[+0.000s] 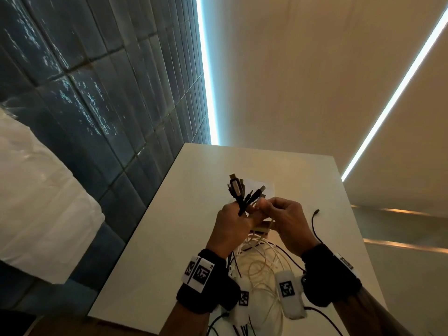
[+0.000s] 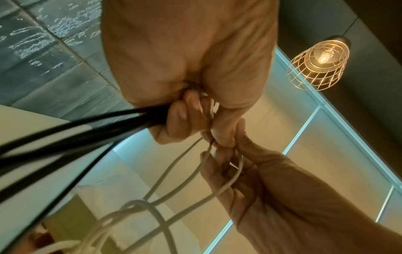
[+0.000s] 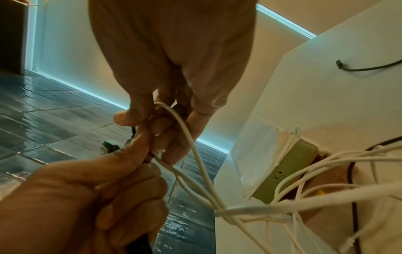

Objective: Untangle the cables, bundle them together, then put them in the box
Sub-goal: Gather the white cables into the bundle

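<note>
From where I'm watching, my left hand point(image 1: 231, 226) has its fingers curled tight round a bunch of thin black cables point(image 1: 242, 202), their plug ends fanning out above the knuckles. My right hand point(image 1: 286, 223), touching the left's fingertips, pinches a thin white cable point(image 3: 191, 137) between thumb and fingers. The rest of the white cables point(image 1: 261, 260) hang in a loose tangle below both palms, over the small green-and-cardboard box point(image 3: 287, 168) on the white table point(image 1: 169, 238).
</note>
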### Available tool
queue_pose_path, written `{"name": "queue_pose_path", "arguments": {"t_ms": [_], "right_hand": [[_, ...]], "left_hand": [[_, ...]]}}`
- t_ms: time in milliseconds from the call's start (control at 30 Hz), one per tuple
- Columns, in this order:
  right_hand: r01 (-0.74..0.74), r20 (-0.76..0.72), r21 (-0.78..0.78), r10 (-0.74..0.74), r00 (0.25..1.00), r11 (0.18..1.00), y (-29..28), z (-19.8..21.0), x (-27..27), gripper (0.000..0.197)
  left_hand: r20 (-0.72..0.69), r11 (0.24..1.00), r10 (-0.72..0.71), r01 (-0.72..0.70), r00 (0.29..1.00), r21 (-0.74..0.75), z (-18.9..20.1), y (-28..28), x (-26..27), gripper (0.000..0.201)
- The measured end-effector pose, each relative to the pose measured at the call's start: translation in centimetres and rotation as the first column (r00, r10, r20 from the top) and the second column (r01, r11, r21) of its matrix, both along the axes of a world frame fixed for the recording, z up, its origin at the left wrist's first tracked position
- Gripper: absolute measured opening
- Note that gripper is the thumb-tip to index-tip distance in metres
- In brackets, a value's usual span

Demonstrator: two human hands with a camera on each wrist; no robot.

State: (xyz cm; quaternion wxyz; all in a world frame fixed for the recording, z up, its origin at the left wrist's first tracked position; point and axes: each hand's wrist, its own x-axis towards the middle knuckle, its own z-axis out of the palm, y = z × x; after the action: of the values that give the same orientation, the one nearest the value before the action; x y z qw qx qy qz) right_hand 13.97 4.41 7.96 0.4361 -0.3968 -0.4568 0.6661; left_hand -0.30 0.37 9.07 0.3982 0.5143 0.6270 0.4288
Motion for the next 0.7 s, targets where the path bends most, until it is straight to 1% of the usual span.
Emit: {"name": "queue_pose_path", "arguments": {"t_ms": [133,167,200,233,267,300,333,367,400,433,467,500,600,633,700], "right_hand": [[0.054,0.117,0.023,-0.057,0.992,0.998,0.9,-1.4,1.2,0.039],[0.057,0.193,0.033,-0.062,0.979,0.998,1.2,-1.7,1.5,0.035],[0.040,0.332,0.067,-0.060,0.941,0.997,1.5,-2.2,1.8,0.030],[-0.009,0.530,0.135,-0.064,0.846,0.991,1.7,-2.5,2.1,0.025],[-0.074,0.695,0.210,-0.096,0.713,0.975,1.6,-2.6,2.2,0.023],[-0.120,0.750,0.294,-0.151,0.644,0.948,1.3,-2.5,2.2,0.023],[-0.146,0.717,0.355,-0.168,0.677,0.923,0.7,-2.0,2.0,0.024],[-0.173,0.637,0.369,-0.113,0.763,0.913,0.0,-1.4,1.6,0.026],[-0.208,0.529,0.346,-0.007,0.848,0.915,-0.8,-0.8,1.0,0.029],[-0.252,0.410,0.301,0.114,0.905,0.920,-1.5,-0.4,0.3,0.031],[-0.278,0.322,0.264,0.188,0.928,0.924,-2.1,-0.3,-0.2,0.032],[-0.284,0.263,0.249,0.218,0.940,0.926,-2.6,0.0,-0.7,0.030],[-0.223,0.153,0.240,0.190,0.970,0.945,-3.4,1.0,-1.5,0.020],[-0.201,0.127,0.240,0.175,0.976,0.950,-3.6,1.3,-1.7,0.020],[-0.165,0.089,0.239,0.148,0.985,0.957,-4.0,2.0,-2.2,0.023]], "left_hand": [[0.156,0.996,0.088,-0.085,0.984,-0.027,0.1,0.0,-0.3,0.026],[0.211,0.995,0.102,-0.098,0.972,-0.030,0.3,-0.1,-0.5,0.026],[0.289,0.994,0.108,-0.101,0.951,-0.037,0.4,-0.1,-0.7,0.027],[0.389,0.995,0.099,-0.089,0.916,-0.044,0.9,-0.1,-0.8,0.027],[0.485,0.997,0.083,-0.073,0.871,-0.039,1.3,-0.2,-0.9,0.028],[0.562,0.998,0.069,-0.063,0.824,-0.031,1.6,-0.2,-0.9,0.029],[0.618,0.998,0.059,-0.057,0.784,-0.023,2.0,-0.2,-0.9,0.029],[0.652,0.998,0.054,-0.059,0.757,-0.014,2.4,-0.3,-0.9,0.030],[0.669,0.998,0.046,-0.063,0.742,0.000,2.6,-0.3,-0.8,0.030],[0.675,0.998,0.038,-0.067,0.737,0.017,2.8,-0.3,-0.8,0.030],[0.675,0.997,0.036,-0.077,0.737,0.031,3.0,-0.3,-0.8,0.030],[0.673,0.995,0.042,-0.094,0.738,0.040,3.1,-0.3,-0.7,0.030],[0.673,0.983,0.086,-0.172,0.734,0.061,3.2,-0.3,-0.8,0.029],[0.683,0.979,0.102,-0.195,0.724,0.061,3.3,-0.4,-0.8,0.028],[0.735,0.980,0.082,-0.187,0.673,0.062,3.5,-0.6,-0.8,0.030]]}}
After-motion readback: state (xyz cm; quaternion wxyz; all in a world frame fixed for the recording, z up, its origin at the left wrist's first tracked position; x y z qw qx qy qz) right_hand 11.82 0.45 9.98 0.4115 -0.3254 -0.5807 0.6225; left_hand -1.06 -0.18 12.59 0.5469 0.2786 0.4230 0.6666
